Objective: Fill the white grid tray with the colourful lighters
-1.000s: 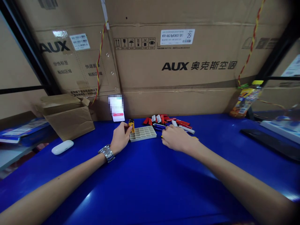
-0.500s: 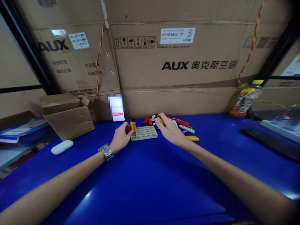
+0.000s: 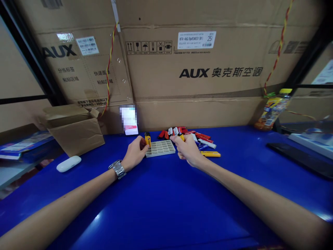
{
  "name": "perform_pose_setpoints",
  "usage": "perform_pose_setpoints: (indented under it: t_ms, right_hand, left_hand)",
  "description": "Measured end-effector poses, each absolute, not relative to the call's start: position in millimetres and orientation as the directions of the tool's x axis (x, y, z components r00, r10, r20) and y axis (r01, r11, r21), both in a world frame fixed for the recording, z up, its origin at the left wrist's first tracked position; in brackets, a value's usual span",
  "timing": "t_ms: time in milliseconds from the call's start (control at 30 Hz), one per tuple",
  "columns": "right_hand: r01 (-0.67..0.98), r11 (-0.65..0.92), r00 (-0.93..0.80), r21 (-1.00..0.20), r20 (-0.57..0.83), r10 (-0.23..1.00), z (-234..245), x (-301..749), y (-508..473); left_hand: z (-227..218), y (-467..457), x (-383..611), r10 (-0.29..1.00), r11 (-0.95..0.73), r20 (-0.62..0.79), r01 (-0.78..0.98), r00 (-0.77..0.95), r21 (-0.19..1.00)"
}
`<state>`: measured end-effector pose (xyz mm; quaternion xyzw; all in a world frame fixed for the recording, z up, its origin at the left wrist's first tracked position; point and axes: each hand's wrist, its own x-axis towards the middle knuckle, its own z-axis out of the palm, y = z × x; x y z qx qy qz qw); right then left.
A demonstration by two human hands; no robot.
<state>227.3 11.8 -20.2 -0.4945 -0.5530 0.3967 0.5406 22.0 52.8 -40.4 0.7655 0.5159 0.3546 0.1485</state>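
Observation:
My left hand [image 3: 134, 151] is closed around the lower part of a small yellow case with a black top [image 3: 147, 139]. The case stands upright at the left end of a pale tray divided into small compartments [image 3: 161, 151]. Just right of the tray, my right hand [image 3: 189, 150] is curled round another small yellow piece [image 3: 181, 137]; only its upper end shows above the fingers. Behind that hand lies a heap of small red pieces [image 3: 166, 134], some with white labels. A white marker-like stick [image 3: 207, 143] and a yellow stick [image 3: 213, 154] lie to its right.
On the blue table [image 3: 156, 208], a white oval case [image 3: 69, 164] lies at left beside an open cardboard box [image 3: 78, 133]. A lit phone [image 3: 129, 119] leans against the big carton [image 3: 221, 100]. A drink bottle [image 3: 273, 110] and a black slab [image 3: 299, 159] are at right.
My right hand has drawn back from the heap toward me and curled round the yellow piece. My left hand and its yellow case have stayed almost still.

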Motion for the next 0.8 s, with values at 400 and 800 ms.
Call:
perform_pose_setpoints:
  t_ms: [400,800]
  right_hand:
    - [0.47,0.294,0.071,-0.832,0.368,0.927,-17,230,10]
    - [0.529,0.344,-0.01,-0.776,0.399,0.917,-23,232,12]
  left_hand:
    - [-41,51,23,0.888,-0.43,0.41,0.691,0.207,0.581]
    - [-36,30,33,0.619,-0.747,0.68,0.563,0.393,0.355]
